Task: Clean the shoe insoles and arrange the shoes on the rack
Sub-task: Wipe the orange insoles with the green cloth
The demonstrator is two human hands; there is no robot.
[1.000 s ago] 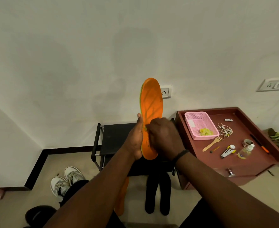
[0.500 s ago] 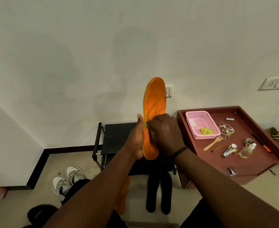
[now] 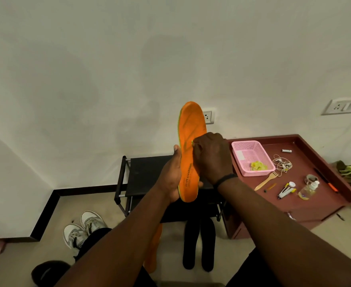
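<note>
Orange insole (image 3: 191, 141) held upright in front of the wall, toe end up, printed face toward the camera. The left hand (image 3: 171, 177) grips its lower half from the left edge: the thumb (image 3: 177, 151) lies along that edge, and the remaining fingers wrap behind the insole, one fingertip showing past the right edge near the heel. The right hand (image 3: 211, 157) presses against the middle of the insole's face with its fingers curled together; a small yellow-green scrap shows at the fingertips (image 3: 193, 142), but what they pinch cannot be told. A dark band (image 3: 225, 180) circles the right wrist.

Below and behind both hands stands the black shoe rack (image 3: 143, 172) against the wall. Under the left forearm a second orange insole (image 3: 152, 253) lies on the floor; just beside it, below the right hand, lie two black insoles (image 3: 198, 245) side by side. Well to the left of the left hand, a pair of grey-and-white sneakers (image 3: 83, 230) sits on the floor.

Right of the right hand is a maroon cabinet (image 3: 315, 199) bearing a pink basket (image 3: 251, 157) with a yellow cloth (image 3: 258, 165) inside, a coiled white cord (image 3: 282, 162), a wooden fork (image 3: 266, 181) and a small clear bottle (image 3: 309, 188).
</note>
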